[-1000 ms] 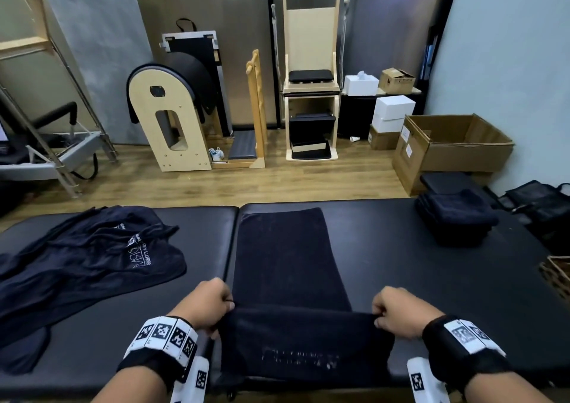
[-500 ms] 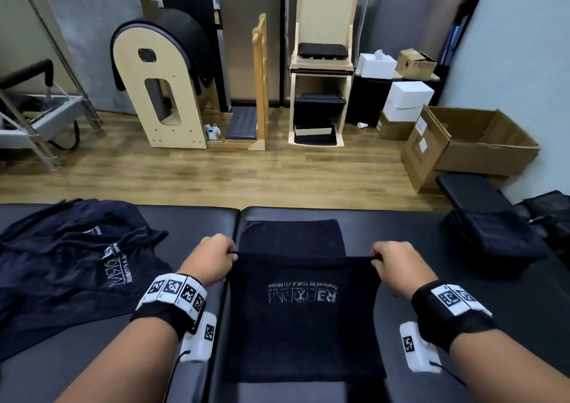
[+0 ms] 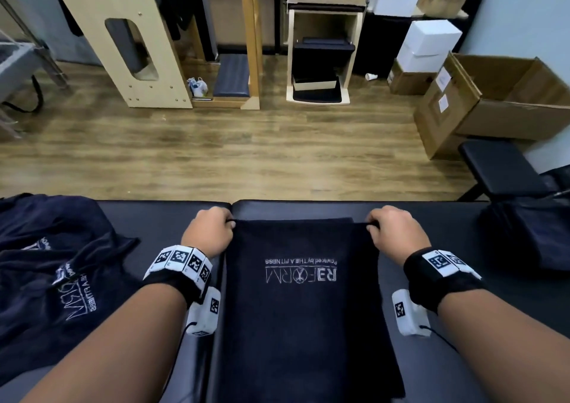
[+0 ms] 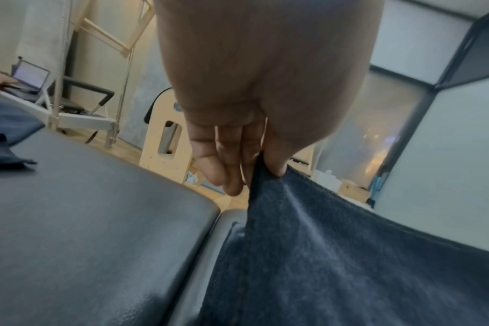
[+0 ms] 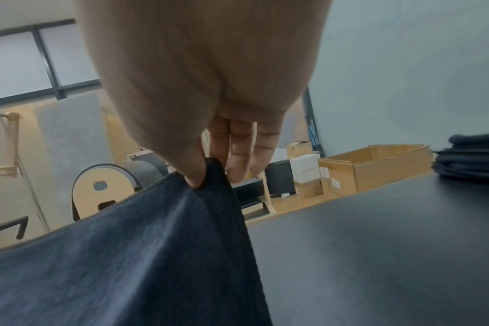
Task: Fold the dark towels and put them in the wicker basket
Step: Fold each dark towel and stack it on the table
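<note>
Mid first fold: left hand (image 3: 207, 233) and right hand (image 3: 395, 233) pinching towel (image 3: 303, 325) corners at centre frame, unfolded towels (image 3: 58, 279) at left, folded stack (image 3: 530, 236) at right, basket unseen.

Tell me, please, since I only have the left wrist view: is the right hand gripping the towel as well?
Observer: Yes. The right hand pinches the other top corner of the towel between thumb and fingers.
Operator: Thank you. Does the lifted edge line up with the layer beneath?
Observer: Nearly. In the head view, a thin strip of the lower layer shows beyond the held edge, on the far side.
Operator: Could you tell me whether any towels are folded already?
Observer: A stack of folded dark towels sits on the table, to the right of the right hand.
</note>
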`<state>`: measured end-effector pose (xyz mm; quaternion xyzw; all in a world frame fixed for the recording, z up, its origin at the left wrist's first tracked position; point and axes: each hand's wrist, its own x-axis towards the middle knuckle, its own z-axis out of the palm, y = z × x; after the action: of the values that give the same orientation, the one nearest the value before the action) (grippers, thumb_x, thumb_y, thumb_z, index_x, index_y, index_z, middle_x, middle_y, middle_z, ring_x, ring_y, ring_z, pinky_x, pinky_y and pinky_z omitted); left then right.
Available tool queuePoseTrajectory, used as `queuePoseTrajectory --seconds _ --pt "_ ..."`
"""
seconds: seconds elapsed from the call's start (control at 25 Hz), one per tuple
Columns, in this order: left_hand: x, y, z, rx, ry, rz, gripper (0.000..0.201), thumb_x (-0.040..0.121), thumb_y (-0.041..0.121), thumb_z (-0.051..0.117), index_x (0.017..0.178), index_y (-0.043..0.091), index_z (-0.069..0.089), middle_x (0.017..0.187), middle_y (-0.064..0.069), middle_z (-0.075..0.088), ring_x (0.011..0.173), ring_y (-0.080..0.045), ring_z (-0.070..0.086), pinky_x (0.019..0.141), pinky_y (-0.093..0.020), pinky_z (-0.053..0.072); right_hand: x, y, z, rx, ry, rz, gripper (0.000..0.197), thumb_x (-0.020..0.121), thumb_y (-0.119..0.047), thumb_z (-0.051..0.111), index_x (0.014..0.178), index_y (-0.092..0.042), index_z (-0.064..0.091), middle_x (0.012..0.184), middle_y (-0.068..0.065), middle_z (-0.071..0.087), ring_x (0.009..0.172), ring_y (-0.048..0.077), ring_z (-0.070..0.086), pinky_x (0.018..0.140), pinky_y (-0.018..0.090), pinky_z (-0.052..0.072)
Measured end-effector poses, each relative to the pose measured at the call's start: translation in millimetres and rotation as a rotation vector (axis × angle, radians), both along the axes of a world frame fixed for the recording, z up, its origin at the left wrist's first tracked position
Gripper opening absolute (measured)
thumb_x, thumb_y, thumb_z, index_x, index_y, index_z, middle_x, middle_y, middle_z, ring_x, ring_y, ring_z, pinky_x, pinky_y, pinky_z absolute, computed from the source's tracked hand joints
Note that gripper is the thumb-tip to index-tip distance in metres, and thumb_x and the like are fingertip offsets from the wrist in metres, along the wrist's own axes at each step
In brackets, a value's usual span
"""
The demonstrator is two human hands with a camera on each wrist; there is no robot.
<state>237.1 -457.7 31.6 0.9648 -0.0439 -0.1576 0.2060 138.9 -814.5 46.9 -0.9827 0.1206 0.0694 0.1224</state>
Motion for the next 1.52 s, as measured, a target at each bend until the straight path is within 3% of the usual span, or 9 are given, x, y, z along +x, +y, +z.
queuePoseTrajectory --seconds 0.16,0.32,0.48,0.64,0.88,0.96,1.12,1.24,1.52 --pt "30 -12 -31 0.096 -0.003 0.03 0.016 0.093 0.027 0.053 0.098 0.021 0.067 0.097 -0.014 0.066 0.095 -0.039 0.061 0.077 -0.038 0.05 38 -14 -36 0.104 0.057 0.092 0.008 0.088 -0.016 0.065 0.093 -0.017 0.071 0.106 0.003 0.065 0.103 0.029 0.063 0.089 0.039 0.052" --pt "52 -23 -60 0.189 0.083 -0.099 0.017 0.09 0.023 0.059 0.101 0.012 0.065 0.107 -0.016 0.062 0.105 -0.037 0.059 0.087 -0.04 0.05 62 -23 -75 0.185 0.146 0.178 0.011 0.087 -0.016 0.069 0.098 -0.017 0.071 0.135 -0.001 0.061 0.12 0.027 0.059 0.104 0.034 0.045" --pt "60 -32 -73 0.13 0.055 -0.234 0.035 0.083 0.02 0.072 0.115 0.012 0.062 0.117 -0.01 0.058 0.114 -0.031 0.053 0.099 -0.039 0.044 65 -23 -90 0.213 0.135 0.161 0.012 0.088 -0.019 0.068 0.098 -0.024 0.07 0.112 -0.004 0.068 0.109 0.025 0.057 0.095 0.037 0.048" --pt "63 -36 -76 0.232 0.036 -0.271 0.023 0.083 0.022 0.071 0.103 0.012 0.067 0.108 -0.013 0.064 0.113 -0.031 0.054 0.091 -0.041 0.049 62 -23 -80 0.19 0.191 0.233 0.01 0.086 -0.024 0.069 0.092 -0.031 0.066 0.096 -0.011 0.065 0.102 0.02 0.051 0.091 0.038 0.047" --pt "57 -21 -63 0.179 0.137 -0.142 0.02 0.074 0.027 0.078 0.077 0.023 0.058 0.092 -0.009 0.067 0.095 -0.031 0.062 0.08 -0.035 0.052 62 -30 -50 0.045 0.366 0.199 0.017 0.092 -0.031 0.063 0.104 -0.029 0.052 0.098 0.005 0.059 0.099 0.03 0.058 0.081 0.04 0.049" --pt "53 -16 -48 0.123 0.147 -0.117 0.029 0.073 0.025 0.081 0.069 0.023 0.053 0.081 -0.003 0.065 0.084 -0.026 0.062 0.072 -0.032 0.05 61 -29 -42 0.007 0.377 0.195 0.018 0.092 -0.028 0.065 0.11 -0.024 0.063 0.103 0.01 0.064 0.105 0.031 0.059 0.085 0.04 0.052" --pt "49 -12 0 0.06 0.077 -0.129 0.022 0.071 0.024 0.085 0.067 0.021 0.063 0.067 0.0 0.065 0.073 -0.022 0.061 0.063 -0.028 0.044 59 -22 -8 -0.048 0.313 0.138 0.01 0.089 -0.023 0.068 0.085 -0.016 0.072 0.083 0.012 0.07 0.083 0.034 0.067 0.075 0.039 0.058" --pt "54 -7 62 0.016 -0.104 -0.133 0.012 0.073 0.026 0.084 0.077 0.018 0.076 0.071 -0.005 0.071 0.076 -0.022 0.065 0.074 -0.029 0.052 57 -19 49 -0.043 0.036 0.092 0.013 0.092 -0.016 0.065 0.094 -0.012 0.077 0.087 0.017 0.073 0.09 0.037 0.067 0.076 0.036 0.054" --pt "27 8 192 -0.125 -0.588 -0.226 0.005 0.075 0.016 0.08 0.078 0.017 0.077 0.069 0.002 0.062 0.079 -0.022 0.06 0.073 -0.031 0.049 7 -8 173 -0.002 -0.518 -0.03 0.015 0.088 -0.008 0.066 0.095 -0.01 0.079 0.086 0.013 0.076 0.089 0.034 0.067 0.078 0.03 0.051"
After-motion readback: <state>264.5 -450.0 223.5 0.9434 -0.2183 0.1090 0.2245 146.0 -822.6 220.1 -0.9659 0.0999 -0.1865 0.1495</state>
